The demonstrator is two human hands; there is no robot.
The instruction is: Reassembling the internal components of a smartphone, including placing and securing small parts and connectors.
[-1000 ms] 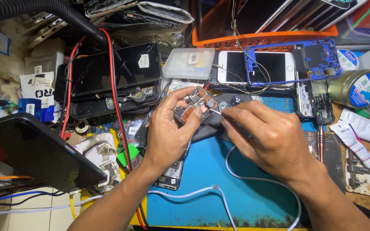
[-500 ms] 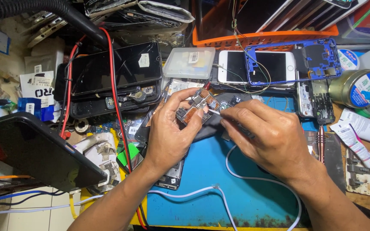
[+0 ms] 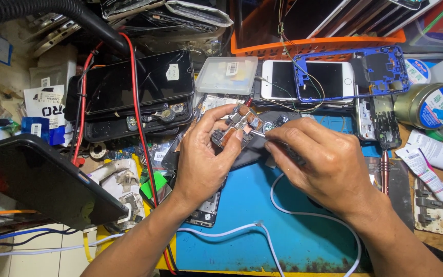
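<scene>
nearest the camera, a white cable (image 3: 283, 205) loops over the blue mat (image 3: 242, 225), passing under the right wrist. above it the 2 hands meet over the mat's far edge. the left hand (image 3: 206, 154) comes up from the lower left and pinches a small board (image 3: 237, 127) with copper patches between thumb and fingers (image 3: 220, 114), closed on it and lifting it clear of the mat. the board's long axis runs slantwise, from lower left near the left palm to upper right toward the phones. the right hand (image 3: 324, 164) comes in from the lower right, fingers bunched tight around a thin metal tool (image 3: 258, 133); whether that is tweezers or a driver cannot be told. its tip points left and touches the board's right edge, so the board lies just left of the right grip and inside the left one; the left hand is the nearer of the 2 to it. under the left wrist a stripped phone (image 3: 203, 213) pokes out. to the left a dark tablet (image 3: 42, 179) leans, with a red wire (image 3: 140, 118) beside it. beyond the hands lie a white phone (image 3: 283, 79) under a blue frame (image 3: 349, 72), a clear box (image 3: 226, 74), a tin (image 3: 429, 105) at right, and an orange tray (image 3: 308, 45) farthest back.
</scene>
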